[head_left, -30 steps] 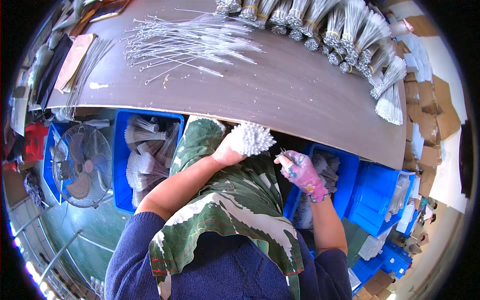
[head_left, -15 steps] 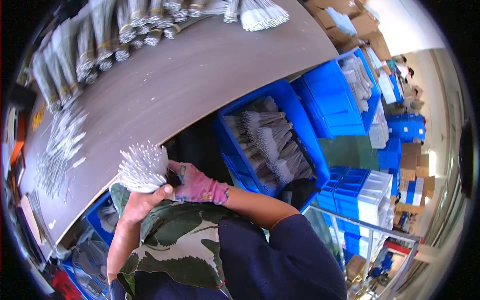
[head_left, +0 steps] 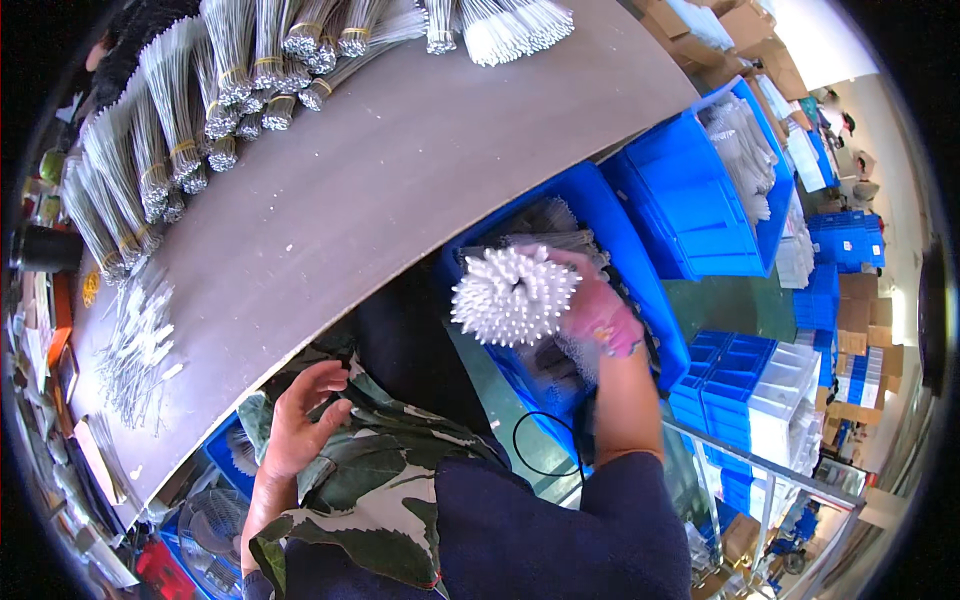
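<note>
My right hand (head_left: 600,305), in a pink patterned glove, is closed around a bundle of thin white-tipped wires (head_left: 515,295). The white tips face up and spread out in a round head. This bundle is over the blue bin (head_left: 665,345), where more such bundles (head_left: 555,375) lie, partly hidden beneath it. My bare left hand (head_left: 308,425) is above my camouflage apron (head_left: 370,470), near the table edge. Its fingers are loosely bent and apart, with nothing in them.
On the grey table (head_left: 340,190), banded wire bundles (head_left: 180,130) line the far side. Loose white-tipped wires (head_left: 135,345) lie at the left. A second blue bin (head_left: 660,200) stands beyond the first. A metal rail (head_left: 760,462) and stacked crates (head_left: 725,390) are at the right.
My right hand has carried the bundle away from my left hand, rightward over the blue bin. My left hand has let go and opened. The view has shifted slightly.
</note>
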The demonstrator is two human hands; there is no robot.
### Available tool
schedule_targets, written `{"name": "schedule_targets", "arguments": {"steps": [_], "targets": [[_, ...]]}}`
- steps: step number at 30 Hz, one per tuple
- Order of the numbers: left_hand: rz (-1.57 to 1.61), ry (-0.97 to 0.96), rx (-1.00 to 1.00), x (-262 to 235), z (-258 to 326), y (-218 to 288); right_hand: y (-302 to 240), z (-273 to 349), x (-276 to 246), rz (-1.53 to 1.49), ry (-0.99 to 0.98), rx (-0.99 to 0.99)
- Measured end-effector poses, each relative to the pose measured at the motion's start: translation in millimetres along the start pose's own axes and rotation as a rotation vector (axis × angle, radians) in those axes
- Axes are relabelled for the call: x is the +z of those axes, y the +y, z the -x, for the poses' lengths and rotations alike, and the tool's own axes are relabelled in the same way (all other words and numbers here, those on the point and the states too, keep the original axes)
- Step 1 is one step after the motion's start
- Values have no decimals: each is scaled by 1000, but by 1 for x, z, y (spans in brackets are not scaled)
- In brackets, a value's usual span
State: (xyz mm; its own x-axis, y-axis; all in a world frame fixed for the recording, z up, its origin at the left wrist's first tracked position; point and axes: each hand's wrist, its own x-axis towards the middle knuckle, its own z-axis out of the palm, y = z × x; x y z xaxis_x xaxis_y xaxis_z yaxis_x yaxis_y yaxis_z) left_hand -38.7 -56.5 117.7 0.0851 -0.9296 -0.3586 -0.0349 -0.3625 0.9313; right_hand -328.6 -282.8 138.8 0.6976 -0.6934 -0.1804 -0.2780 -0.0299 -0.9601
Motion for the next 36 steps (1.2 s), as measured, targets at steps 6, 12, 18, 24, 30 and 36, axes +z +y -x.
{"name": "schedule_targets", "arguments": {"steps": [6, 12, 18, 24, 30, 36], "targets": [[85, 16, -78, 14, -15, -14, 165, -26, -77, 1021, 352, 245], [88, 143, -108, 7, 8, -11, 207, -6, -3, 816, 379, 419], [-14, -10, -57, 14, 1, -35, 176, -2, -16, 62, 857, 75], [-67, -9, 39, 10, 10, -44, -35, -70, 21, -90, 654, -339], [-91, 17, 83, 3, 17, -54, -118, -168, 99, 13, 230, -355], [-89, 51, 102, -10, 24, -57, -192, -306, 150, 940, 401, -290]]}}
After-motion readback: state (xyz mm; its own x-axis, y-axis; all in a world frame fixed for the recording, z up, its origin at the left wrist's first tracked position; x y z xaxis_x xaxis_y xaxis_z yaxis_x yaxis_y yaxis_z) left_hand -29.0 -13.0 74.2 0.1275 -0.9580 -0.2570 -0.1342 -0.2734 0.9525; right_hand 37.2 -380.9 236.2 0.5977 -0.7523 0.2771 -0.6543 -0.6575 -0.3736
